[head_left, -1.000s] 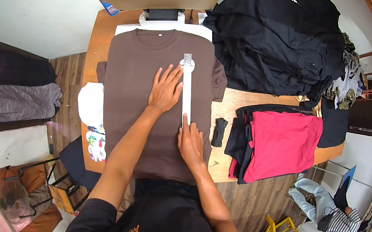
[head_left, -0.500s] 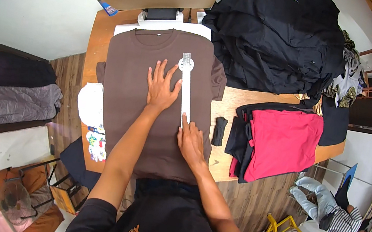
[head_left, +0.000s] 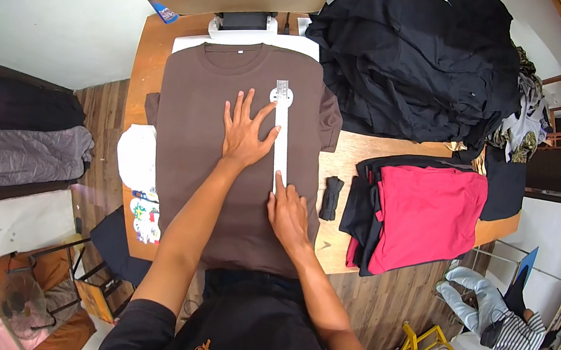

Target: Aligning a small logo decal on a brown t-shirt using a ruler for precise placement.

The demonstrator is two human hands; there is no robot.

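White ruler (head_left: 281, 147): axis 12-to-6 | left hand (head_left: 246, 141): fingers spread, ruler touching at 3 o'clock | right hand (head_left: 290, 217): unclamped, forefinger on 6-o'clock end

1 head-worn fisheye, facing down over table (head_left: 333, 249).

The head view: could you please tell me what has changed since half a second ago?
The left hand has shifted its index finger and thumb rightward, onto the white disc and the ruler. The right hand keeps its index finger on the ruler; disc, ruler and brown shirt lie as before.
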